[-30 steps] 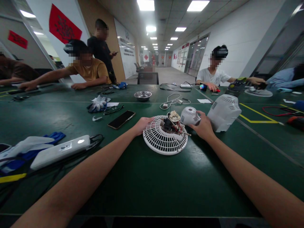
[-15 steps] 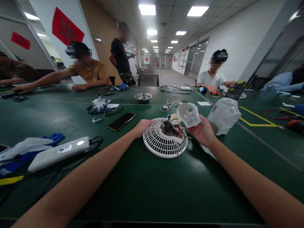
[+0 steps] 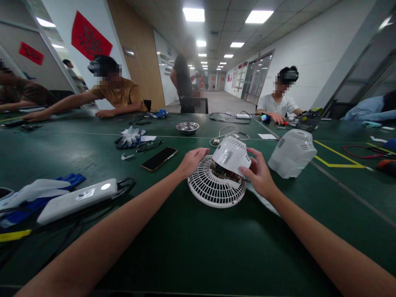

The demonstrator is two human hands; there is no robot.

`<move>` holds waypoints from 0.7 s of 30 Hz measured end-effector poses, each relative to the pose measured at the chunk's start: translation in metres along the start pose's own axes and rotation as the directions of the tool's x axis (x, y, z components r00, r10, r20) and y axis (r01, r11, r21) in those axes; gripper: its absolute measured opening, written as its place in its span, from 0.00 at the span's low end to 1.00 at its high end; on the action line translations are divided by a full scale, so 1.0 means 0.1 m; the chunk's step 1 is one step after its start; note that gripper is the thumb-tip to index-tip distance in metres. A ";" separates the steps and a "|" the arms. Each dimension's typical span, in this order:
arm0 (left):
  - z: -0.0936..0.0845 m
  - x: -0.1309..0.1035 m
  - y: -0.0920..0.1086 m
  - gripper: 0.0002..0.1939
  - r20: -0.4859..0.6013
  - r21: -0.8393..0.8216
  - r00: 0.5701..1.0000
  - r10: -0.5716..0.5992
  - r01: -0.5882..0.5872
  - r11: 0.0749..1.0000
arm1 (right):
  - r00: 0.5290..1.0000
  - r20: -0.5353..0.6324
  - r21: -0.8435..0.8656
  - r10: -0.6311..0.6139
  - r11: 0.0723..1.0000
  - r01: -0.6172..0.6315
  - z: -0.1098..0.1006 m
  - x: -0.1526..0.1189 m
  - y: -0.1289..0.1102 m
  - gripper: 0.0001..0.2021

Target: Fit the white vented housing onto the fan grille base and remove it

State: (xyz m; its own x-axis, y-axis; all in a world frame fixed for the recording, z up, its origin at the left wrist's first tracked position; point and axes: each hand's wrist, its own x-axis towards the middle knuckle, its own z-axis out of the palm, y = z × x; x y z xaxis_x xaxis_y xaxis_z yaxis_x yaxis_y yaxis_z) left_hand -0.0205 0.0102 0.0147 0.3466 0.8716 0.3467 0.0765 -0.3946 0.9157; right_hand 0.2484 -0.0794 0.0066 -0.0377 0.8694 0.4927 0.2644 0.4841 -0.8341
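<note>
A white round fan grille (image 3: 202,185) lies on the green table before me, with a motor and wiring (image 3: 230,173) at its centre, now mostly hidden. My right hand (image 3: 261,171) grips a white plastic motor cover (image 3: 230,152) by its right side, thumb in front, and holds it tilted over the motor. The cover's outer side, with a printed label, faces me. At the grille's upper left edge is my left hand (image 3: 193,161), fingers stretched towards the cover and holding nothing; whether it touches the rim I cannot tell.
Right of the grille stands a white plastic housing (image 3: 292,154). A phone (image 3: 159,159), gloves (image 3: 130,137) and a white power bank-like box (image 3: 82,200) with cables lie to the left. Farther back are a metal bowl (image 3: 187,127) and a white cable (image 3: 224,131). Other people sit across the table.
My right hand has turned the cover over and brought it left above the motor. My left hand has let go of the grille rim and risen slightly. A standing person has moved right.
</note>
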 end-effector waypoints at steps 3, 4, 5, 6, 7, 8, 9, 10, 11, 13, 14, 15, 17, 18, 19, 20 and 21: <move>0.06 -0.09 0.23 0.15 0.164 -0.074 0.985 0.054 -0.042 0.996 | 0.998 0.032 -0.137 -0.057 0.989 0.061 -0.01 -0.02 -0.02 0.38; 0.08 -0.12 0.29 0.14 0.194 -0.081 0.980 0.041 -0.026 0.996 | 0.996 0.046 -0.188 -0.073 0.979 0.081 -0.01 -0.02 -0.04 0.38; 0.09 -0.15 0.34 0.15 0.219 -0.090 0.976 0.015 0.005 0.996 | 0.994 0.064 -0.234 -0.089 0.967 0.102 -0.02 -0.03 -0.06 0.38; 0.10 -0.17 0.38 0.18 0.233 -0.092 0.972 -0.002 0.024 0.995 | 0.991 0.084 -0.272 -0.103 0.955 0.122 -0.02 -0.03 -0.08 0.38; 0.10 -0.18 0.40 0.21 0.247 -0.074 0.969 -0.002 0.021 0.997 | 0.988 0.101 -0.300 -0.115 0.943 0.141 -0.03 -0.03 -0.11 0.38; 0.11 -0.18 0.42 0.25 0.257 -0.048 0.966 0.007 0.005 0.999 | 0.985 0.115 -0.319 -0.127 0.935 0.157 -0.03 -0.04 -0.13 0.37; 0.11 -0.18 0.42 0.27 0.263 -0.014 0.965 0.023 -0.020 1.000 | 0.983 0.126 -0.330 -0.135 0.929 0.170 -0.03 -0.04 -0.15 0.37; 0.11 -0.18 0.43 0.29 0.268 0.019 0.963 0.037 -0.043 0.999 | 0.981 0.133 -0.338 -0.142 0.924 0.179 -0.03 -0.04 -0.17 0.36; 0.11 -0.17 0.43 0.30 0.270 0.047 0.962 0.045 -0.060 0.997 | 0.980 0.138 -0.345 -0.146 0.920 0.186 -0.03 -0.04 -0.18 0.36; 0.11 -0.16 0.42 0.30 0.274 0.085 0.961 0.047 -0.072 0.994 | 0.978 0.143 -0.362 -0.155 0.911 0.197 -0.04 -0.04 -0.19 0.35; 0.11 -0.16 0.42 0.30 0.273 0.101 0.961 0.051 -0.082 0.992 | 0.977 0.145 -0.368 -0.157 0.908 0.201 -0.04 -0.04 -0.19 0.35; 0.11 -0.15 0.42 0.30 0.275 0.122 0.959 0.061 -0.098 0.988 | 0.976 0.147 -0.368 -0.158 0.908 0.202 -0.04 -0.04 -0.19 0.34; 0.09 -0.14 0.41 0.29 0.284 0.178 0.955 0.085 -0.139 0.974 | 0.976 0.165 -0.345 -0.143 0.919 0.193 -0.05 -0.04 -0.19 0.34; 0.08 -0.13 0.41 0.28 0.294 0.209 0.951 0.093 -0.159 0.965 | 0.975 0.179 -0.324 -0.130 0.928 0.183 -0.05 -0.04 -0.19 0.35; 0.07 -0.13 0.40 0.28 0.306 0.240 0.947 0.101 -0.179 0.954 | 0.974 0.194 -0.300 -0.119 0.938 0.174 -0.06 -0.04 -0.20 0.35; 0.06 -0.12 0.40 0.27 0.320 0.265 0.941 0.107 -0.197 0.944 | 0.972 0.209 -0.277 -0.111 0.946 0.168 -0.06 -0.05 -0.20 0.35; 0.05 -0.12 0.39 0.27 0.331 0.282 0.937 0.113 -0.213 0.935 | 0.969 0.221 -0.259 -0.108 0.952 0.165 -0.06 -0.05 -0.20 0.35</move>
State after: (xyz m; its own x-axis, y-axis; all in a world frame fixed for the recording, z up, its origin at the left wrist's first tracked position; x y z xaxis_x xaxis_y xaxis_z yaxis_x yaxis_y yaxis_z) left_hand -0.0171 -0.0168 0.0452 0.6427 0.6757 0.3610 0.2619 -0.6366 0.7254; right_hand 0.2492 -0.0940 0.0223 -0.2783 0.8122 0.5127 0.4951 0.5787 -0.6481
